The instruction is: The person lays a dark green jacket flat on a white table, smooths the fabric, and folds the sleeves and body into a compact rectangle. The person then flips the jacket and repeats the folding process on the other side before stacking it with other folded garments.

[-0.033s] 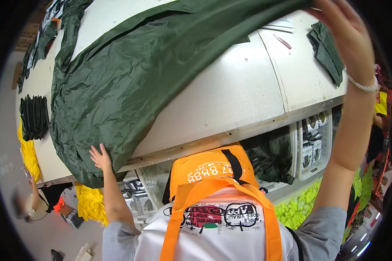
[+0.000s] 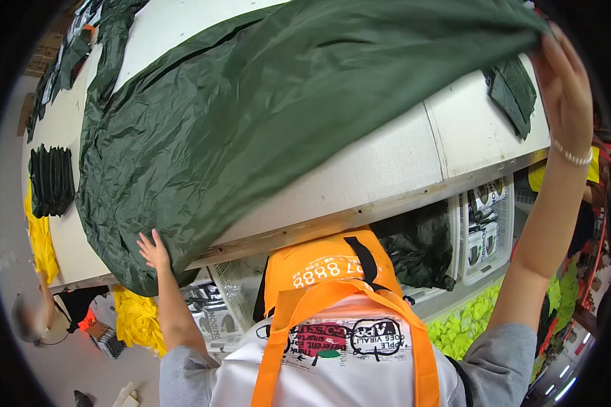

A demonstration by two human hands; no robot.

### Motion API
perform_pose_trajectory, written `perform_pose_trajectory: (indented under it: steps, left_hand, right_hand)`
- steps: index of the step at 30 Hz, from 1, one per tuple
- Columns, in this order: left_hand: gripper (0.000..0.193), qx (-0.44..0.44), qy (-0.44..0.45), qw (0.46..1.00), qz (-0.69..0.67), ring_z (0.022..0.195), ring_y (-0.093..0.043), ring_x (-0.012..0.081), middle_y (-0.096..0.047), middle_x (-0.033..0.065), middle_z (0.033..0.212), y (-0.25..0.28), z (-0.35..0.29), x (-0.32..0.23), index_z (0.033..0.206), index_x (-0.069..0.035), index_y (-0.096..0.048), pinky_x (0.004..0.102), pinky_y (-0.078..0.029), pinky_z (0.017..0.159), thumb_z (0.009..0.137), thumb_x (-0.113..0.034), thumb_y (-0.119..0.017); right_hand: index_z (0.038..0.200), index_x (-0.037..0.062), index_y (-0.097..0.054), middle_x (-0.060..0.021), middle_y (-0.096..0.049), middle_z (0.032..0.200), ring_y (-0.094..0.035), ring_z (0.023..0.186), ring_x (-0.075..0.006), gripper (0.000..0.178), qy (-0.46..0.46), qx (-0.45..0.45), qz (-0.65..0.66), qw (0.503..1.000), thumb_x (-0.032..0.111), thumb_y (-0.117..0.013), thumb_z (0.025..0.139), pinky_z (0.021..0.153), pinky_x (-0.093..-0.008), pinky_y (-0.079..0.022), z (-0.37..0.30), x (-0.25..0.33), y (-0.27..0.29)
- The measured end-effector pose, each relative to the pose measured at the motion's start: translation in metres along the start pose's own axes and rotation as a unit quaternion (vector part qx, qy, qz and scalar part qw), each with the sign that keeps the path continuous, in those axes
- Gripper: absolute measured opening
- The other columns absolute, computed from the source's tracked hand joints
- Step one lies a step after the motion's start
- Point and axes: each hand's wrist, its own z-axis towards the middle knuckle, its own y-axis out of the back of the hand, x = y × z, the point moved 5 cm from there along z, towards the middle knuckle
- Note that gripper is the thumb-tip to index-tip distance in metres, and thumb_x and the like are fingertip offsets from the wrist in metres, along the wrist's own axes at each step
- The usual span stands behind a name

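Note:
A large dark green garment [image 2: 251,115] of thin, crinkled waterproof cloth spreads across the left and middle of the white table [image 2: 380,169]. A long, sleeve-like strip of it runs to the far left. My right hand [image 2: 567,88] is raised at the far right, its fingers closed on a corner of the cloth and pulling it taut. Beside the near left edge, my left hand [image 2: 155,252] rests against the cloth with its fingers spread. The near left part of the garment hangs over the table's edge.
A folded green piece [image 2: 511,95] lies at the right of the table, and a stack of folded dark pieces [image 2: 51,181] at the left. White crates [image 2: 485,230] and lime-yellow cloth [image 2: 465,319] are below. Another person [image 2: 37,315] is at the lower left.
My right hand has moved outward and a little nearer, drawing the garment's corner to the right. The cloth now covers more of the table and hides the small red-handled tool. My left hand has barely moved.

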Motion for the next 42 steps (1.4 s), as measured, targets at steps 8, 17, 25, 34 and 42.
perform_pose_trajectory:
  steps: [8, 17, 25, 34, 42]
  left_hand:
    - [0.081, 0.036, 0.026, 0.999, 0.026, 0.141, -0.008, 0.0352, -0.006, 0.0078, 0.156, -0.004, -0.003, 0.013, 0.148, -0.03, -0.017, 0.0622, -0.013, 0.107, 0.083, -0.074, -0.034]
    - [0.082, 0.084, 0.059, 0.987, 0.121, 0.142, -0.008, 0.0319, -0.005, 0.0051, 0.156, 0.019, -0.004, 0.018, 0.148, -0.033, -0.014, 0.0625, -0.013, 0.107, 0.081, -0.075, -0.037]
    - [0.073, -0.107, -0.422, 0.9, 0.006, 0.133, -0.029, 0.0372, -0.032, 0.0176, 0.146, 0.026, -0.083, -0.228, 0.14, -0.014, -0.037, 0.0564, -0.026, 0.1, 0.078, -0.042, -0.064]
    - [0.082, -0.006, -0.497, 0.868, 0.005, 0.139, -0.013, 0.0393, -0.017, 0.009, 0.154, -0.041, -0.19, -0.446, 0.143, -0.024, -0.033, 0.0619, -0.01, 0.107, 0.074, -0.059, -0.062]
    - [0.081, 0.055, -0.513, 0.857, -0.004, 0.137, -0.016, 0.0431, -0.021, 0.0111, 0.152, -0.046, -0.205, -0.434, 0.14, -0.023, -0.039, 0.0641, -0.012, 0.105, 0.072, -0.058, -0.064]
  right_hand:
    - [0.076, 0.0116, -0.052, 0.0018, -0.055, 0.079, -0.052, 0.074, -0.0083, 0.014, -0.258, -0.295, 0.109, 0.913, 0.002, -0.061, 0.082, 0.071, -0.0236, -0.042, -0.19, -0.188, 0.022]
    - [0.078, 0.0032, -0.059, -0.0007, -0.059, 0.069, -0.053, 0.06, -0.0123, 0.009, -0.453, -0.309, -0.037, 0.835, 0.008, -0.066, 0.076, 0.056, -0.0253, -0.041, -0.306, -0.309, -0.033]
    - [0.12, -0.003, -0.047, -0.026, -0.046, 0.126, -0.044, 0.116, -0.0402, 0.051, -0.227, -0.118, -0.465, 0.847, 0.008, -0.063, 0.073, 0.101, -0.0441, -0.035, -0.2, -0.266, -0.044]
    - [0.108, 0.0022, -0.061, -0.0164, -0.06, 0.112, -0.057, 0.103, -0.0328, 0.029, -0.154, 0.089, -0.345, 0.922, 0.022, -0.058, 0.087, 0.089, -0.0412, -0.044, -0.016, -0.311, -0.127]
    - [0.098, -0.0003, -0.062, -0.0192, -0.064, 0.075, -0.063, 0.07, -0.0322, 0.058, -0.328, -0.146, -0.23, 0.905, 0.054, -0.041, 0.091, 0.067, -0.0406, -0.049, 0.222, -0.474, 0.031]
